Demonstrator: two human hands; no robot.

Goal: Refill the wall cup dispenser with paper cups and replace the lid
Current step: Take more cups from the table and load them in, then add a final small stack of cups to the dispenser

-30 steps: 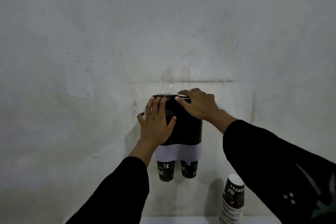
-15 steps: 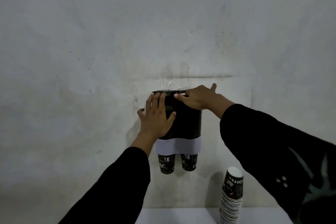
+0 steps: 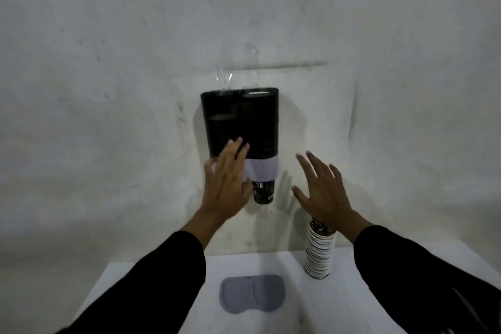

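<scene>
The black cup dispenser (image 3: 241, 122) hangs on the wall, with a pale band around its lower end and clear tape at its top. Its top is open and cup rims show inside. A dark paper cup (image 3: 264, 192) pokes out below on the right; my left hand (image 3: 226, 184), fingers spread and holding nothing, covers the lower left. My right hand (image 3: 322, 190) is open in the air to the right of the dispenser, touching nothing. The grey double-lobed lid (image 3: 252, 293) lies flat on the white table below.
A tall stack of paper cups (image 3: 320, 249) stands on the white table (image 3: 284, 314) against the wall, just under my right wrist. The plain grey wall (image 3: 108, 89) fills the rest of the view.
Both hands have dropped from the dispenser's top rim to its lower end. My view has tilted down, so the table and the lid now show.
</scene>
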